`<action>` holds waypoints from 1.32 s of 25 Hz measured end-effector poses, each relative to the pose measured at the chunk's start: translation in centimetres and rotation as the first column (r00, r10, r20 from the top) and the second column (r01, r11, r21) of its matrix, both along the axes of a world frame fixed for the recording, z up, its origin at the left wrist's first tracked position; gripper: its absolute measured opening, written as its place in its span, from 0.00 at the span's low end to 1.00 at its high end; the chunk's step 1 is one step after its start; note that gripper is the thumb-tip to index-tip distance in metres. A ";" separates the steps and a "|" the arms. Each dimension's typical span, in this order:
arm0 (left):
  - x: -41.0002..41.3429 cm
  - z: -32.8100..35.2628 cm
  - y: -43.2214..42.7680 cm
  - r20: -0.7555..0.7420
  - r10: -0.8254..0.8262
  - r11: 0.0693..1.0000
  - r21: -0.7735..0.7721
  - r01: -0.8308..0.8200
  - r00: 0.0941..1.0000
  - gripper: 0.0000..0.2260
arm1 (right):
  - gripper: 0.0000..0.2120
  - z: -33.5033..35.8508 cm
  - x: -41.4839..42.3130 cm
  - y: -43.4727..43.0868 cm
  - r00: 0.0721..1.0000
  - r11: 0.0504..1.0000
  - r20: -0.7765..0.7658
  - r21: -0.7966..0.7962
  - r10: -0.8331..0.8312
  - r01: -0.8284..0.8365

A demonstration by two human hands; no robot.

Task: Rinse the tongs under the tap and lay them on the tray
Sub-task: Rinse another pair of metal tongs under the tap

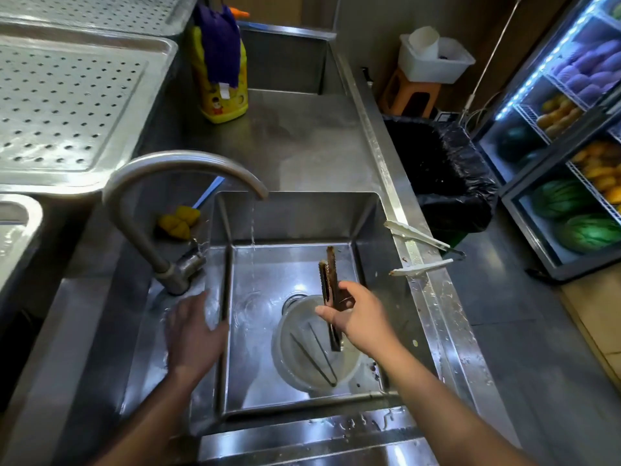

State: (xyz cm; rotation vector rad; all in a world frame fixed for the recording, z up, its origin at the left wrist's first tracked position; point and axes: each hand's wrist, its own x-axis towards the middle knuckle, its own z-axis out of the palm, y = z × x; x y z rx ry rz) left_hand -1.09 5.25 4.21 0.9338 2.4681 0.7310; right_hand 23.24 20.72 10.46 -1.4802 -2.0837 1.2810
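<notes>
My right hand (pixel 358 317) grips a pair of dark, soiled metal tongs (pixel 330 280) over the steel sink (pixel 369 223), serrated tips pointing away from me. A thin stream of water falls from the curved tap (pixel 174 169), landing left of the tongs' tips, apart from them. My left hand (pixel 195 334) lies flat on the sink's left rim just below the tap base, fingers apart, holding nothing. A perforated steel tray (pixel 70 102) sits at the upper left. A second thin pair of tongs (pixel 314 359) lies in a round container (pixel 285 358) on the sink bottom.
White plastic tongs (pixel 416 250) straddle the sink's right rim. A yellow detergent bottle (pixel 220 79) with a purple cloth stands at the back, a yellow sponge (pixel 178 222) behind the tap. A black-lined bin (pixel 443 173) and a fruit fridge (pixel 564 146) are on the right.
</notes>
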 end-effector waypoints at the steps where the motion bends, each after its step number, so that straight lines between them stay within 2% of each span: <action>1: 0.9 1.1 0.1 0.129 -0.047 0.996 0.086 0.036 0.991 0.30 | 0.13 0.0 -0.9 -0.9 0.996 0.996 -0.080 -0.089 -0.035 0.027; 2: 2.1 2.3 0.0 0.293 -0.138 0.981 0.169 0.091 0.946 0.31 | 0.13 0.1 -1.8 -1.7 0.987 0.983 -0.146 -0.177 -0.069 0.043; 4: 5.4 4.4 -0.1 0.616 -0.342 0.937 0.278 0.210 0.709 0.33 | 0.15 0.5 -3.3 -3.0 0.965 0.956 -0.243 -0.293 -0.102 0.028; 5: 6.8 4.7 -0.2 0.678 -0.387 0.921 0.313 0.231 0.625 0.32 | 0.14 0.6 -4.0 -3.6 0.956 0.949 -0.280 -0.316 -0.089 -0.004; 6: 7.8 4.6 -0.2 0.692 -0.380 0.924 0.318 0.213 0.614 0.30 | 0.12 0.8 -4.6 -4.1 0.949 0.944 -0.309 -0.328 -0.066 -0.041; 8: 8.8 4.3 -0.2 0.690 -0.252 0.958 0.277 0.074 0.679 0.21 | 0.08 1.1 -5.5 -4.6 0.940 0.917 -0.341 -0.381 -0.016 -0.122; 10: 8.6 3.8 -1.0 0.671 -0.144 0.969 0.245 -0.034 0.727 0.13 | 0.09 1.5 -5.9 -4.6 0.945 0.876 -0.325 -0.451 0.017 -0.171; 12: 8.1 3.7 -2.3 0.624 -0.131 0.966 0.255 -0.042 0.770 0.08 | 0.15 2.2 -6.3 -4.1 0.963 0.901 -0.267 -0.422 -0.017 -0.101; 14: 8.0 3.3 -3.5 0.635 -0.081 0.958 0.263 -0.116 0.768 0.04 | 0.19 2.8 -6.7 -3.7 0.933 0.930 -0.332 -0.368 -0.137 0.006; 15: 8.0 3.4 -3.9 0.647 -0.046 0.953 0.257 -0.161 0.761 0.04 | 0.19 3.0 -7.1 -3.6 0.902 0.925 -0.392 -0.380 -0.183 0.023; 17: 8.1 3.6 -4.4 0.622 -0.003 0.952 0.242 -0.188 0.783 0.06 | 0.17 3.2 -8.1 -3.7 0.883 0.916 -0.440 -0.399 -0.163 -0.030; 19: 8.2 3.8 -4.5 0.571 0.030 0.954 0.229 -0.194 0.820 0.07 | 0.17 3.3 -9.7 -4.0 0.899 0.902 -0.423 -0.423 -0.113 -0.086; 21: 8.0 3.8 -4.3 0.541 0.098 0.952 0.193 -0.236 0.836 0.06 | 0.16 3.4 -11.2 -4.1 0.912 0.864 -0.387 -0.497 -0.137 -0.080; 25: 7.2 3.4 -4.0 0.431 0.281 0.947 0.019 -0.320 0.857 0.16 | 0.05 3.0 -13.2 -3.7 0.907 0.797 -0.415 -0.570 -0.071 -0.199; 27: 6.5 3.5 -3.6 0.495 0.300 0.923 0.065 -0.379 0.815 0.19 | 0.06 3.1 -14.2 -2.8 0.891 0.779 -0.446 -0.586 -0.083 -0.221; 30: 5.5 4.3 -2.2 0.580 0.286 0.892 0.129 -0.433 0.763 0.19 | 0.13 3.1 -15.6 -1.1 0.870 0.760 -0.449 -0.632 -0.202 -0.150; 33: 4.7 4.8 -0.4 0.667 0.268 0.849 0.179 -0.498 0.695 0.15 | 0.08 2.8 -16.5 -0.5 0.856 0.736 -0.477 -0.650 -0.199 -0.191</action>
